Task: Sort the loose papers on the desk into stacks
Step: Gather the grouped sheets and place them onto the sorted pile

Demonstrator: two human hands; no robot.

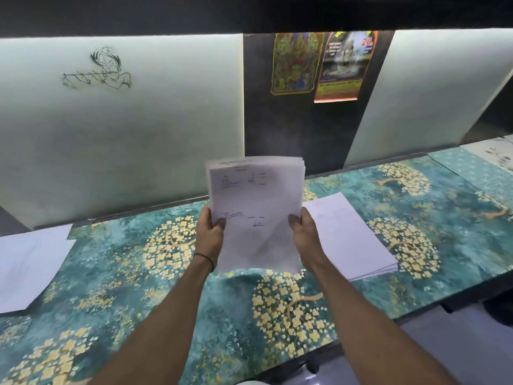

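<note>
1. Paper, thin and white: the left hand [209, 236] and right hand [305, 233] pinch a sheaf of papers [255, 195] by its side edges. The fingers [218, 223] are curled, thumbs in front.
2. The sheaf is held nearly upright above the tabletop [277, 315], its lower part bowing (light, limp, likely to fan or slip). A two-sided hold looks wise.
3. A right stack [349, 237] lies close by, and a left stack [27, 265] lies well apart.
</note>
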